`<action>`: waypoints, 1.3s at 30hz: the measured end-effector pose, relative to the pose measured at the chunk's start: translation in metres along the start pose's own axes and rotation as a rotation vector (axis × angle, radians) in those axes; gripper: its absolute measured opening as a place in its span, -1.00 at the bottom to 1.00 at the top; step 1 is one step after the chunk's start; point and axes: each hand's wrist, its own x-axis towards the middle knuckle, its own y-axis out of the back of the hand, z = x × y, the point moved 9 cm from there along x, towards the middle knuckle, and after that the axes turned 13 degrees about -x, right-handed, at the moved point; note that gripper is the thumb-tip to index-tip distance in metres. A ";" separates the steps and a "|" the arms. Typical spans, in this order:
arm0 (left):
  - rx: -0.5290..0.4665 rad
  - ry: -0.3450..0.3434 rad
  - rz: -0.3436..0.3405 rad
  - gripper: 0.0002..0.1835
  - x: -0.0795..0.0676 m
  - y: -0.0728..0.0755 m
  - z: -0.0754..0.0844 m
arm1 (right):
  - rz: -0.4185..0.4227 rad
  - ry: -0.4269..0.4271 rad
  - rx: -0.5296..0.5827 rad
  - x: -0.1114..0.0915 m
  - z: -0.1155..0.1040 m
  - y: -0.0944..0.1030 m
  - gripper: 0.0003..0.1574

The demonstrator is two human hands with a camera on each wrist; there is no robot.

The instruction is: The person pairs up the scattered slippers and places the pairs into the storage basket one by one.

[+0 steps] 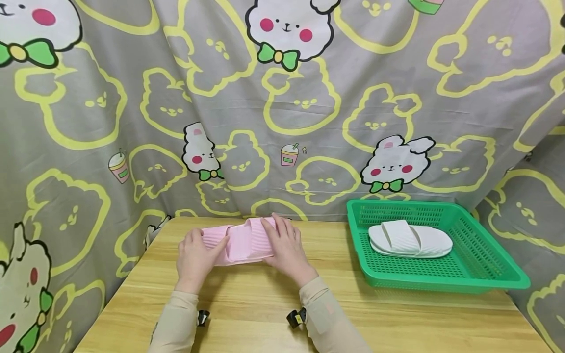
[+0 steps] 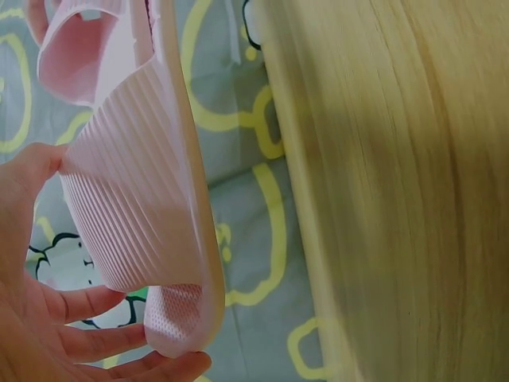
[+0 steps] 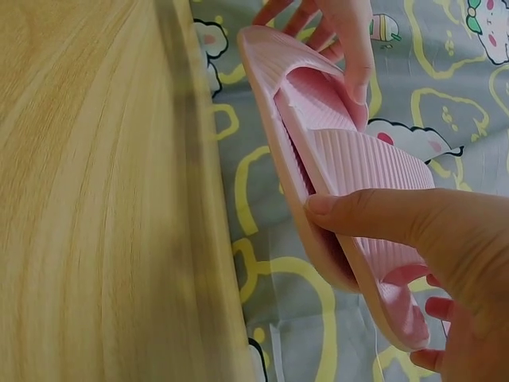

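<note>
A pair of pink slippers (image 1: 238,243) with ribbed straps is held up near the table's far edge, one slipper nested against the other. My left hand (image 1: 196,259) grips the left end; in the left wrist view its thumb touches the ribbed strap (image 2: 131,191) and its fingers bend around the toe. At the right end my right hand (image 1: 288,249) holds the pair. The right wrist view shows that hand's thumb (image 3: 362,213) pressing across the edges of both soles, with the other fingers partly hidden behind the slippers.
A green plastic basket (image 1: 441,282) stands on the wooden table (image 1: 247,314) at the right. White slippers (image 1: 434,240) lie inside it, stacked. Behind the table hangs a grey curtain (image 1: 247,103) printed with rabbits and yellow outlines. Both wrists carry black camera mounts (image 1: 295,317).
</note>
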 end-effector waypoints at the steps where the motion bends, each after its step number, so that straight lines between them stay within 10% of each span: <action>1: 0.002 -0.006 0.001 -0.07 0.000 0.000 0.001 | -0.001 0.001 0.002 0.000 0.000 0.000 0.41; 39: 0.025 -0.019 -0.017 -0.04 -0.003 -0.007 0.006 | 0.005 0.025 0.042 -0.003 -0.008 -0.001 0.44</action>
